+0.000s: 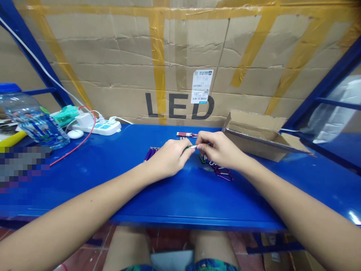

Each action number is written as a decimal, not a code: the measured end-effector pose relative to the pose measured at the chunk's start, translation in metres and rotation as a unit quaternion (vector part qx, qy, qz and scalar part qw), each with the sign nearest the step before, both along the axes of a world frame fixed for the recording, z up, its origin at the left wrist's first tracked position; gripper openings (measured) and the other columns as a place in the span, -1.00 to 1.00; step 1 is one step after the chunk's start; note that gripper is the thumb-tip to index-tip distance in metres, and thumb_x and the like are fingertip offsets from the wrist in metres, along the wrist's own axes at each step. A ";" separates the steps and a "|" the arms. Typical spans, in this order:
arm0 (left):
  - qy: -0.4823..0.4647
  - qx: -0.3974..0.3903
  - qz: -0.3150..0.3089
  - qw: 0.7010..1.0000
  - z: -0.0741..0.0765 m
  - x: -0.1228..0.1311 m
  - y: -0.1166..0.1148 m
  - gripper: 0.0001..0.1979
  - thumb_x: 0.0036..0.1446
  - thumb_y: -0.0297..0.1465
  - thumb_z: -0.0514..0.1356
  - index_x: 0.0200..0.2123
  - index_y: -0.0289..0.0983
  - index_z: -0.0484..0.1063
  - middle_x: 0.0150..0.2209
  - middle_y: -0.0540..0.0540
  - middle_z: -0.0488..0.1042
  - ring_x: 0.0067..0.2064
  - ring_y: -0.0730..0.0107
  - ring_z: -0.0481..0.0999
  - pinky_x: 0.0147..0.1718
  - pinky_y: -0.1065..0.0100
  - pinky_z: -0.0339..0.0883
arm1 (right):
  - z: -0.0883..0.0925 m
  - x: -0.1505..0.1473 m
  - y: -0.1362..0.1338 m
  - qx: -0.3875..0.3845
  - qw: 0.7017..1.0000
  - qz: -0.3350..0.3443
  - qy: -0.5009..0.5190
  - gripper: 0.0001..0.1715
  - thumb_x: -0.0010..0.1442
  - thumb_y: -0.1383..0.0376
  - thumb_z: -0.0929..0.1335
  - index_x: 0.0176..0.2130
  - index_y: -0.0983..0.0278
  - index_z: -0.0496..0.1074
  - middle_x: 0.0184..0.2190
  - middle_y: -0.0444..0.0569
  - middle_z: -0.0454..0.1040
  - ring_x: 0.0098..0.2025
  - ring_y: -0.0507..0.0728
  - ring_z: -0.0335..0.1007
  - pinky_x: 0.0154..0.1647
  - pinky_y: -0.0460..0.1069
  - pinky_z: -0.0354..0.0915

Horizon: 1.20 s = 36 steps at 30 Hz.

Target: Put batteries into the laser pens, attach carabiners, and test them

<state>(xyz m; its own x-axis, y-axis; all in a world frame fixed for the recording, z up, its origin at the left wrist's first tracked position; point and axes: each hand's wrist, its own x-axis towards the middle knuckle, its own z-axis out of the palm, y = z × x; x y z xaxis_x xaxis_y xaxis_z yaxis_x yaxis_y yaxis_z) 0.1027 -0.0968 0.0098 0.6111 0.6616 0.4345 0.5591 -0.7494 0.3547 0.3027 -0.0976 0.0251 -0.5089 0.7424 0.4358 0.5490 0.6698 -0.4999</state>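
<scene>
My left hand [170, 157] pinches a small green flashlight [191, 147], a slim tube with a silver end, over the middle of the table. The fingers of my right hand [216, 149] are closed on its silver end, so both hands grip it and cover much of it. Just below my right hand lie several carabiners [223, 174], purple and green. A row of purple tubes [150, 154] rests beside my left hand, partly hidden by it. Behind the hands are a red flashlight [186, 134] and a few tiny round silver pieces [182, 138].
An open cardboard box [256, 144] stands at the right. To the left are a plastic bottle [36, 124], a white power strip [107, 128] and a red cable [76, 145]. A large carton [118, 75] marked LED walls off the back of the blue table [180, 199].
</scene>
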 end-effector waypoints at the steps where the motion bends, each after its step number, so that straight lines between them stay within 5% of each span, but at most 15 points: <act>1: 0.002 0.006 -0.005 1.000 0.000 0.000 -0.001 -0.79 0.36 -0.36 0.03 -0.33 -0.28 0.34 -0.37 -0.08 0.49 -0.33 0.32 0.47 -0.30 0.30 0.27 | 0.000 0.000 0.000 -0.015 1.000 0.006 0.001 -0.83 0.19 0.42 0.27 -0.44 0.25 0.27 -0.61 -0.17 0.39 -0.56 0.01 0.25 -0.46 -0.08 0.15; 10: 0.025 0.108 -0.028 0.993 -0.007 -0.001 -0.001 -0.87 0.36 -0.42 0.01 -0.25 -0.28 0.30 -0.25 -0.16 0.50 -0.22 0.23 0.50 -0.23 0.25 0.35 | 0.005 -0.002 -0.005 -0.124 0.991 0.016 0.043 -0.80 0.17 0.35 0.30 -0.48 0.23 0.23 -0.66 -0.17 0.39 -0.60 0.03 0.28 -0.53 -0.07 0.16; 18: 0.047 0.099 -0.002 0.994 -0.001 0.000 -0.004 -0.84 0.36 -0.39 0.00 -0.21 -0.32 0.33 -0.23 -0.20 0.49 -0.20 0.17 0.49 -0.19 0.20 0.36 | 0.006 -0.006 -0.009 -0.110 0.993 0.003 0.044 -0.81 0.23 0.35 0.26 -0.44 0.22 0.21 -0.66 -0.18 0.36 -0.59 0.04 0.25 -0.51 -0.06 0.15; 24: 0.026 0.032 0.008 0.999 0.007 0.001 -0.002 -0.73 0.39 -0.39 -0.08 -0.30 -0.28 0.35 -0.27 -0.16 0.49 -0.20 0.22 0.48 -0.19 0.22 0.33 | 0.005 -0.006 -0.009 0.006 1.000 0.003 0.013 -0.85 0.25 0.37 0.25 -0.38 0.22 0.22 -0.58 -0.15 0.38 -0.52 0.04 0.21 -0.44 -0.06 0.10; 28: 0.029 -0.010 0.005 1.000 0.008 0.000 -0.001 -0.75 0.38 -0.41 -0.05 -0.30 -0.28 0.36 -0.27 -0.15 0.52 -0.23 0.22 0.50 -0.25 0.23 0.33 | 0.003 -0.004 -0.006 0.017 1.000 0.009 -0.004 -0.85 0.26 0.38 0.24 -0.38 0.22 0.23 -0.56 -0.13 0.38 -0.47 0.06 0.25 -0.40 -0.05 0.13; 32: 0.067 0.043 0.023 0.997 0.004 0.000 -0.001 -0.80 0.34 -0.43 -0.01 -0.25 -0.32 0.39 -0.24 -0.22 0.54 -0.19 0.12 0.52 -0.20 0.16 0.35 | -0.001 -0.007 -0.005 0.000 1.000 0.000 0.011 -0.84 0.22 0.40 0.26 -0.41 0.23 0.23 -0.61 -0.15 0.34 -0.51 0.05 0.23 -0.44 -0.06 0.13; 36: 0.097 0.135 0.023 0.986 0.001 0.000 -0.002 -0.80 0.32 -0.46 0.00 -0.27 -0.36 0.40 -0.28 -0.26 0.52 -0.21 0.10 0.52 -0.19 0.14 0.38 | -0.003 -0.012 -0.006 -0.108 0.990 -0.002 0.088 -0.79 0.22 0.38 0.25 -0.45 0.21 0.18 -0.67 -0.21 0.27 -0.61 0.01 0.19 -0.55 -0.09 0.12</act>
